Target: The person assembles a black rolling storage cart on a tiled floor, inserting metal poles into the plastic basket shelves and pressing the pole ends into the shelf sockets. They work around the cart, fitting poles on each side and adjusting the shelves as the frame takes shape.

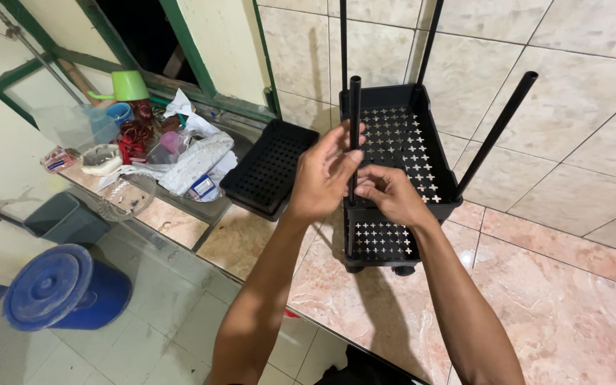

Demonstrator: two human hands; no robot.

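Small blue-white printed packet (201, 187) far left among clutter beside crumpled white plastic bag (201, 158). Black plastic tiered rack with cross-shaped holes (397, 146) centre on pink tiled worktop (536, 314). Thin black plastic pole (354, 135) upright at rack's near-left corner; left hand (322, 175) and right hand (390, 192) grips both closed on it.

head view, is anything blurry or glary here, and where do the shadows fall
Head view: both hands, left hand and right hand, and the black pole are sharp; soft shadows fall on the tiled wall behind the black rack; straight lines bow at the edges; mild sheen, no harsh glare.
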